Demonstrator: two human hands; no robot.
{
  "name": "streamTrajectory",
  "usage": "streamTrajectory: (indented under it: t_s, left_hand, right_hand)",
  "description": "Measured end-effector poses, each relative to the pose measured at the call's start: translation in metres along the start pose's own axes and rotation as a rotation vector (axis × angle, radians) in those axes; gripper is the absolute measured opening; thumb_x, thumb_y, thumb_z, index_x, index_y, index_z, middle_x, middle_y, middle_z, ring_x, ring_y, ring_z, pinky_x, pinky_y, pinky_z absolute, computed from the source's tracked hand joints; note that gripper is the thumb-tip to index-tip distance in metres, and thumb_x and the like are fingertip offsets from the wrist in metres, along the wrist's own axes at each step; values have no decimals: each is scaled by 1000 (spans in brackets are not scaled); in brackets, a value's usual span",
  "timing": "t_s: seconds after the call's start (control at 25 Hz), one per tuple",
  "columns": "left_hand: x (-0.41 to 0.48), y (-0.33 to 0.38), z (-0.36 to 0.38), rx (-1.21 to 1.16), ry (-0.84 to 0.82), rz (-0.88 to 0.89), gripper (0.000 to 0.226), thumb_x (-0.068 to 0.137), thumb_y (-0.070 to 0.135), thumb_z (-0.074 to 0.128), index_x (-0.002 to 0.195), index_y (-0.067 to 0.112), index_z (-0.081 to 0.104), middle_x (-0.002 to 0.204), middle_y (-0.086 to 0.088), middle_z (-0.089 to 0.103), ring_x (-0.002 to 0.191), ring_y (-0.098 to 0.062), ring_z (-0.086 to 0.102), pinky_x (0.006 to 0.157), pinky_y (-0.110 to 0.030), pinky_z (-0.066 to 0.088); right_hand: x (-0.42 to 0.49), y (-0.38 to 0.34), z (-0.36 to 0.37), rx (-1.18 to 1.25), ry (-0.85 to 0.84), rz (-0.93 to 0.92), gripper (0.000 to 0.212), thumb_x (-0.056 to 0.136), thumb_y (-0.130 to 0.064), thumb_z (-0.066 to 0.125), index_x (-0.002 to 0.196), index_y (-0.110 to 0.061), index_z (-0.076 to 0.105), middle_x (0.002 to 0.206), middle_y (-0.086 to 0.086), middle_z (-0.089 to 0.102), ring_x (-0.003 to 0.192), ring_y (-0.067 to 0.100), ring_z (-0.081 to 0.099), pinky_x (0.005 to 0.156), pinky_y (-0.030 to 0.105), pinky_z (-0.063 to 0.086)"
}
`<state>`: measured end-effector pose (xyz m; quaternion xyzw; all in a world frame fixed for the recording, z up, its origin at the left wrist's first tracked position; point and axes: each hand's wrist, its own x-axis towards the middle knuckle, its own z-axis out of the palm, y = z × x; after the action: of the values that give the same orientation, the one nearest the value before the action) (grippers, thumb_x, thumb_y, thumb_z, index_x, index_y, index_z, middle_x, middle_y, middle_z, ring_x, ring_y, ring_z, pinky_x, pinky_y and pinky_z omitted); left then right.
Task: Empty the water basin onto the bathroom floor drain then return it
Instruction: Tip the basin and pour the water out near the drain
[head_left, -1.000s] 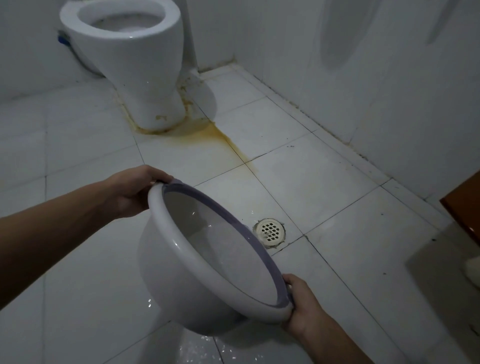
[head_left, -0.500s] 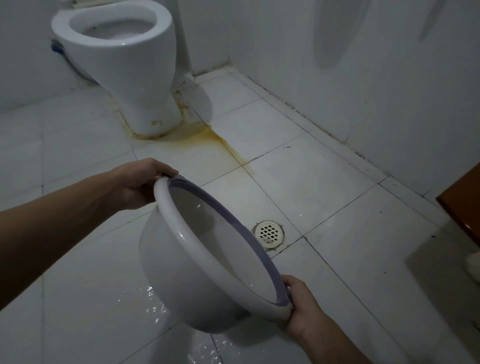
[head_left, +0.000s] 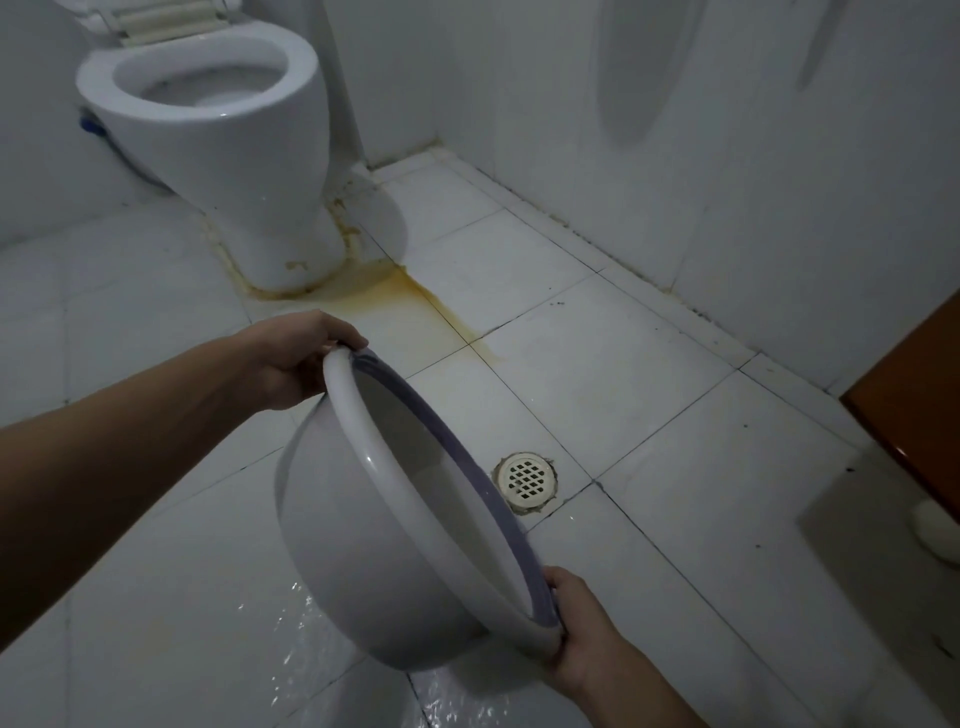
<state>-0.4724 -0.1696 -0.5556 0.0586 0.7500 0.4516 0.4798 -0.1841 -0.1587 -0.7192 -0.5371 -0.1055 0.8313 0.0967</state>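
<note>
White plastic with a grey-purple inner rim, the water basin (head_left: 363, 545) is held in the air, tipped steeply on its side with its mouth facing the floor drain (head_left: 526, 477) just beyond its rim. The left hand (head_left: 298, 358) grips the upper rim, fingers curled over the edge; the right hand (head_left: 582, 631) clamps the lower rim. Wet patches glisten on the tiled floor (head_left: 649, 364) beneath. A toilet (head_left: 228, 140) stands behind, yellow stain (head_left: 415, 306) running from its base.

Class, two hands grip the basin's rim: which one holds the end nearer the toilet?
The left hand, at the basin's upper rim by the toilet; the right hand holds the lower end.
</note>
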Motion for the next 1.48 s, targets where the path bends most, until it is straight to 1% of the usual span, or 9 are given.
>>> streamTrajectory:
  t_s: [0.08, 0.24, 0.56, 0.64, 0.8, 0.96, 1.08, 1.28, 1.48]
  left_hand:
    - [2, 7, 4, 11, 2, 23, 48, 90, 7, 57, 134, -9, 51, 109, -20, 55, 82, -27, 55, 81, -33, 48]
    - [4, 21, 16, 33, 0, 69, 34, 88, 8, 60, 120, -2, 58, 105, -18, 55, 71, -20, 53, 84, -31, 47]
    - [6, 39, 33, 60, -18, 115, 22, 87, 8, 61, 107, 3, 52, 97, -15, 52, 69, -19, 52, 92, -30, 46]
    - [6, 42, 37, 63, -28, 125, 19, 87, 8, 61, 104, 4, 52, 94, -14, 51, 67, -19, 51, 88, -28, 44]
    - [4, 47, 45, 81, -24, 151, 20, 86, 10, 64, 103, 6, 54, 93, -12, 51, 67, -16, 47, 83, -28, 42]
    - [0, 53, 51, 99, -30, 168, 22, 85, 12, 66, 102, 6, 53, 87, -11, 50, 64, -16, 46, 75, -26, 44]
    - [-1, 57, 58, 103, -49, 183, 22, 85, 12, 65, 101, 8, 51, 93, -13, 47, 65, -16, 44, 84, -29, 39]
    - [-5, 61, 65, 118, -73, 197, 18, 85, 17, 69, 79, 13, 53, 79, -7, 46, 64, -14, 39, 81, -28, 34]
    - [-8, 58, 78, 188, -104, 206, 24, 87, 25, 70, 73, 16, 52, 70, -1, 44, 56, -10, 34, 53, -18, 34]
  right_hand:
    - [3, 0, 1, -18, 4, 21, 29, 101, -15, 40, 87, -5, 64, 65, 14, 64, 68, 28, 60, 65, 34, 49]
    - [4, -4, 2, 10, 17, 55, 35, 99, -11, 45, 72, -4, 65, 47, 12, 65, 36, 22, 64, 36, 26, 50]
    - [-2, -12, 14, 13, -64, 88, 60, 94, -13, 51, 36, -4, 65, 39, 9, 60, 27, 20, 57, 29, 23, 46]
    - [-3, -11, 14, 20, -65, 70, 62, 95, -13, 50, 35, -4, 64, 38, 9, 58, 26, 18, 56, 29, 22, 46]
    - [-5, -12, 13, 61, -20, 53, 33, 93, -11, 53, 62, -4, 63, 40, 9, 59, 28, 18, 57, 31, 23, 48]
    - [-4, -19, 14, 55, -40, 32, 61, 94, -13, 51, 35, -5, 64, 36, 9, 57, 25, 17, 55, 28, 22, 44]
    - [-6, -19, 12, 31, -32, 0, 52, 94, -14, 53, 43, -6, 64, 36, 8, 55, 24, 16, 53, 29, 21, 43]
    - [-3, -21, 11, -6, -43, 4, 59, 95, -9, 48, 36, -9, 58, 32, 6, 47, 21, 15, 47, 27, 19, 39]
    - [-8, -22, 16, -90, -99, 12, 75, 101, -5, 36, 27, -8, 52, 29, 6, 45, 18, 17, 43, 22, 18, 34]
